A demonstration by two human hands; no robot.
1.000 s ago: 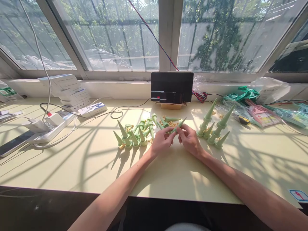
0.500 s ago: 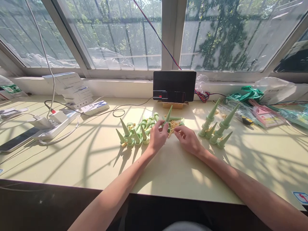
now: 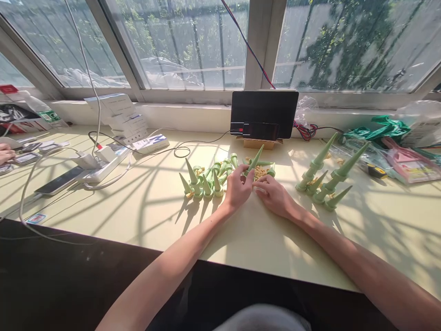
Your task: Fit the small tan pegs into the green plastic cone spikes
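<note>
Head view: left hand (image 3: 237, 188) holds green cone (image 3: 256, 157) beside right hand (image 3: 275, 196).

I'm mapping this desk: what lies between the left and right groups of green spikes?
The head view shows the left hand holding a green spike, the right hand close by, and tan pieces with more green parts just beyond.

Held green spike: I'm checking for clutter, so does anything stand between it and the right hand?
Only the left hand: its thumb, low on the green spike, partly shields it from the right hand.
</note>
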